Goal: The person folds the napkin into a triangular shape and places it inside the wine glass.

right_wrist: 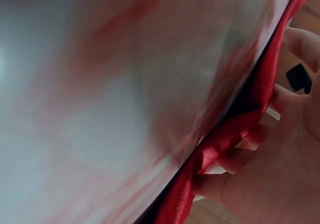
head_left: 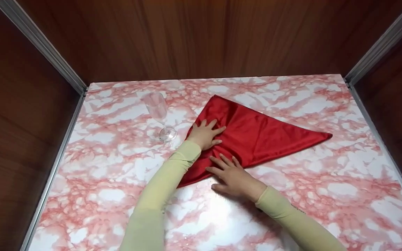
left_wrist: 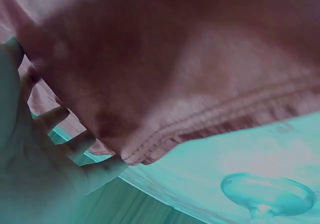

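Observation:
A red satin cloth (head_left: 246, 129), folded to a long point at the right, lies flat on the table. My left hand (head_left: 204, 136) rests on its left part with fingers spread; the fabric wrinkles around them. At the near edge, my right hand (head_left: 234, 177) touches the cloth with its fingertips, the fingers extended and apart. A stitched hem (left_wrist: 200, 119) runs past the left hand in the left wrist view. Along the table, a red cloth edge (right_wrist: 220, 144) passes by the right fingers in the right wrist view.
A clear stemmed flute glass (head_left: 156, 106) stands left of the cloth, close to the left hand; its round foot (left_wrist: 267, 194) shows in the left wrist view. The pink-and-white marbled table (head_left: 110, 195) has dark wooden panels (head_left: 201, 38) at the back and sides.

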A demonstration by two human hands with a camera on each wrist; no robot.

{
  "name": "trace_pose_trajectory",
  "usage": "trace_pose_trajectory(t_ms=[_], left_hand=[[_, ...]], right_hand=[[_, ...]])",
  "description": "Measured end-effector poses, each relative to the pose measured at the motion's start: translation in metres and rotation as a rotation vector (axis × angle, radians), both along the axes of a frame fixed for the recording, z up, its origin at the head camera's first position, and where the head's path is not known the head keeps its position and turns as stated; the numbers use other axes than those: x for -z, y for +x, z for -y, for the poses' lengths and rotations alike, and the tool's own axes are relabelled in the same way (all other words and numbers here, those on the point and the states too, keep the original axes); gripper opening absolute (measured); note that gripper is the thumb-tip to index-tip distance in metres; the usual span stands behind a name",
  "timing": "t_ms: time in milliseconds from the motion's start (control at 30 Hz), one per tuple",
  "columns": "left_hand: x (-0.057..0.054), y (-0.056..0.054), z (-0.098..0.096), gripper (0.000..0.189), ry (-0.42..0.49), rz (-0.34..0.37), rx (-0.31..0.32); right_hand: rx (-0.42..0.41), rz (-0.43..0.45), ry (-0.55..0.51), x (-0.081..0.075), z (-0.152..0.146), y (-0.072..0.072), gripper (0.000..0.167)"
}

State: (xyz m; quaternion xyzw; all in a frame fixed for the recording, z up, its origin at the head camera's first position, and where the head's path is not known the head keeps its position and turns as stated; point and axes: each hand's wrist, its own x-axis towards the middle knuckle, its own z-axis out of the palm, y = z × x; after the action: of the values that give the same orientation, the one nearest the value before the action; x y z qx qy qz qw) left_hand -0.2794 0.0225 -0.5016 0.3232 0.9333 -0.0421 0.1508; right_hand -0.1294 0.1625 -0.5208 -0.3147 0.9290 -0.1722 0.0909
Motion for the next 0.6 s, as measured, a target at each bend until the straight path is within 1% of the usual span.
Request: trace_pose_trajectory(t_ms=[167,300,467,600], left_hand=[[-0.003,0.002,0.004,0.059,-0.014,-0.007,0.009],[-0.005,0.005,0.006,0.058,-0.025,-0.025,0.012],[-0.004,0.008,0.010,0.055,-0.019,-0.041,0.002],[-0.005,0.011,0.013,0.054,-0.010,-0.042,-0.012]], right_hand=[[0.003,0.007,-0.008,0.001,-0.008,-0.002,0.058],[0.018,-0.010,-0.007,0.000,-0.017,-0.003,0.058],[0.044,-0.047,0.020,0.000,-0.028,-0.006,0.059],[0.049,-0.047,0.035,-0.001,-0.035,-0.010,0.060]])
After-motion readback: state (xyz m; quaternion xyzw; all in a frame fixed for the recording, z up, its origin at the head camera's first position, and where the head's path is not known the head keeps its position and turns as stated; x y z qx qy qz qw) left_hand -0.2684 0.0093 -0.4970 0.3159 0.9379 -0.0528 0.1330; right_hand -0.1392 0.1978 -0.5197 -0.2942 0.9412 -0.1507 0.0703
